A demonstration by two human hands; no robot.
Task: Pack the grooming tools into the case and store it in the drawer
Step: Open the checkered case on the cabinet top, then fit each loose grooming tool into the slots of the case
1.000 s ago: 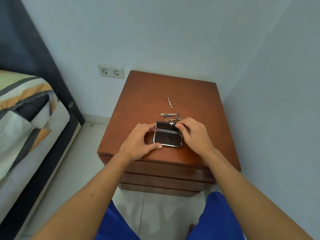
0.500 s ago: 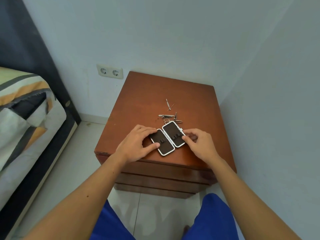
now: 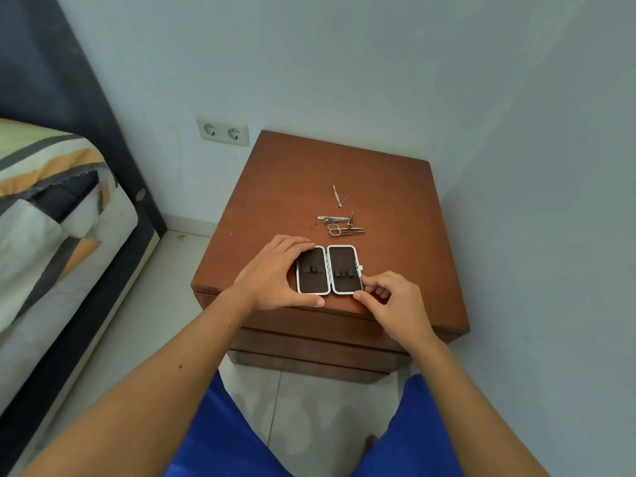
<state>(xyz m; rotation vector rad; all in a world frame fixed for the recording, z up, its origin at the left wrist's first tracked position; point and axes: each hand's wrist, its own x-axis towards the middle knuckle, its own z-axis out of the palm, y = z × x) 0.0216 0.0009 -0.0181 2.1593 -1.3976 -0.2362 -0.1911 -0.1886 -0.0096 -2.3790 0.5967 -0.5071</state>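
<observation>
A small case point(image 3: 328, 269) with a dark lining and silver rim lies open flat near the front edge of the brown nightstand point(image 3: 395, 208), its two halves side by side. My left hand point(image 3: 275, 275) grips the left half, thumb under its near edge. My right hand point(image 3: 392, 299) pinches the near right corner of the right half. Behind the case lie the metal grooming tools: small scissors point(image 3: 339, 230), nail clippers point(image 3: 333, 219), a pointed tool point(image 3: 351, 219) and a thin pusher point(image 3: 336, 197). The drawer fronts point(image 3: 309, 342) below are shut.
A bed point(image 3: 51, 218) with a striped cover and dark frame stands to the left. A double wall socket point(image 3: 222, 130) sits on the wall behind. Walls close in the nightstand at the back and right. Tiled floor point(image 3: 155, 304) and my blue-clad knees are below.
The case went from half open with its hinge crosswise to fully open, and was turned so its halves lie side by side. My right hand slid to the near right corner.
</observation>
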